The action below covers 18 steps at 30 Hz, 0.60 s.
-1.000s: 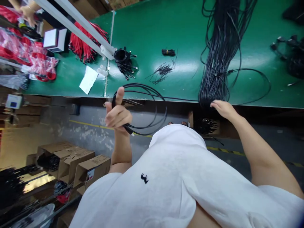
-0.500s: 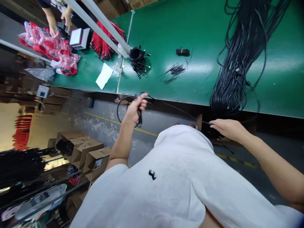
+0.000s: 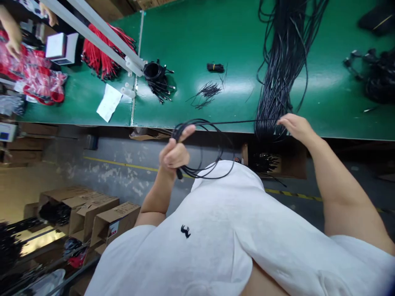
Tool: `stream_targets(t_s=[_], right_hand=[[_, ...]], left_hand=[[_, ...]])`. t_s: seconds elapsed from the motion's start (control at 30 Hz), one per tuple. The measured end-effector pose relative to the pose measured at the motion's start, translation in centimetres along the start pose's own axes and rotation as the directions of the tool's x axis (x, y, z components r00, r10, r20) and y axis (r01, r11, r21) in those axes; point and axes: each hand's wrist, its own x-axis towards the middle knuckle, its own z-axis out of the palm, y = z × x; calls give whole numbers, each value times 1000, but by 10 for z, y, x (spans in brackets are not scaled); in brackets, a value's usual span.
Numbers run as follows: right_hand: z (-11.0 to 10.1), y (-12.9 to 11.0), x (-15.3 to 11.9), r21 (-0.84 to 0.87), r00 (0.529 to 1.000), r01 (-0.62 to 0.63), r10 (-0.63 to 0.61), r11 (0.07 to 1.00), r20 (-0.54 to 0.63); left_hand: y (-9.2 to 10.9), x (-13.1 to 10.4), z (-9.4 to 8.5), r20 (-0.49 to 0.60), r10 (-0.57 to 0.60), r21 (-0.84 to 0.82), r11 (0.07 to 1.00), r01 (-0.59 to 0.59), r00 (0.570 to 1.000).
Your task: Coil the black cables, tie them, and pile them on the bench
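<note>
Loops of a thin black cable (image 3: 212, 177) hang from my left hand (image 3: 174, 154), whose fingers are wrapped round them. A straight length of the same cable runs taut to the right, where my right hand (image 3: 294, 125) pinches it near the bench edge. Just behind my right hand, a thick bundle of long black cables (image 3: 279, 78) lies on the green bench (image 3: 197, 37), its looped end near the front edge. Short black ties (image 3: 208, 91) lie loose on the bench beyond my left hand. A banded bunch of ties (image 3: 215, 68) is behind them.
A small coiled black cable bundle (image 3: 154, 76) stands by a metal post (image 3: 105, 31). Red cables (image 3: 103, 53) and a paper sheet (image 3: 109, 102) lie further left, near a co-worker's hand (image 3: 14, 47). More black cables (image 3: 381, 76) lie at right. Open cardboard boxes (image 3: 115, 220) stand on the floor.
The cable now forms several wide loops at my left hand. My right hand has risen to the bench edge, drawing the cable straight. The view has shifted right.
</note>
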Motion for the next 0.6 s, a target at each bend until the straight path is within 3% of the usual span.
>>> stream_targets(t_s=[0.07,0.13,0.23,0.4,0.5,0.57,0.6], right_hand=[[2,34,-14,-93,991,-128,132,987,39],[7,52,-26,-131,980,-173,184,976,76],[14,61,-32,-127,978,-191,200,973,63],[8,66,-14,-164,951,-297,306,941,34],[7,38,-8,-244,973,-211,227,947,41],[12,-7,-11,-334,990,-1,48,943,132],[16,-35,-15,-335,975,141,-71,931,213]], left_hand=[[19,-4,-3,-157,173,-43,982,-182,972],[31,-5,-4,-238,274,-50,955,-293,932],[39,-6,-3,-261,369,-60,916,-397,892],[53,-22,-7,-279,438,-50,882,-468,854],[58,-27,-14,-294,444,-44,878,-477,846],[53,-20,-17,-285,373,-41,916,-400,883],[47,-14,-17,-278,308,-24,945,-327,910]])
